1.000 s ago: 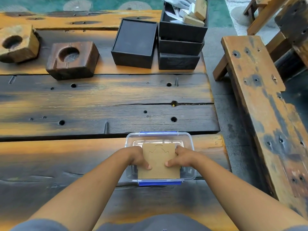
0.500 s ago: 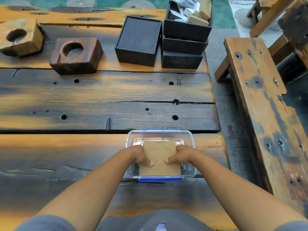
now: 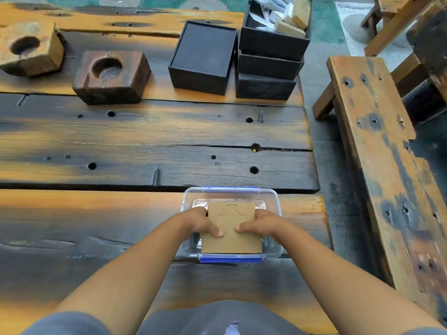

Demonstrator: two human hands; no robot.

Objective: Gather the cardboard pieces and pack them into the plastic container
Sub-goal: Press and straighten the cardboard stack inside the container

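- Wooden table (image 3: 150,141), dark and orange planks, fills most of the frame; a bench (image 3: 377,151) runs down the right side.
- Black boxes (image 3: 266,59) and two wooden blocks (image 3: 108,76) sit in the upper part.
- Clear plastic container (image 3: 274,201), lower centre, long axis left to right.
- Cardboard piece (image 3: 232,235) lies tilted over its opening, not yet flat inside.
- Left hand (image 3: 200,223) and right hand (image 3: 262,223) pinch its side edges, thumbs on top, equally near.
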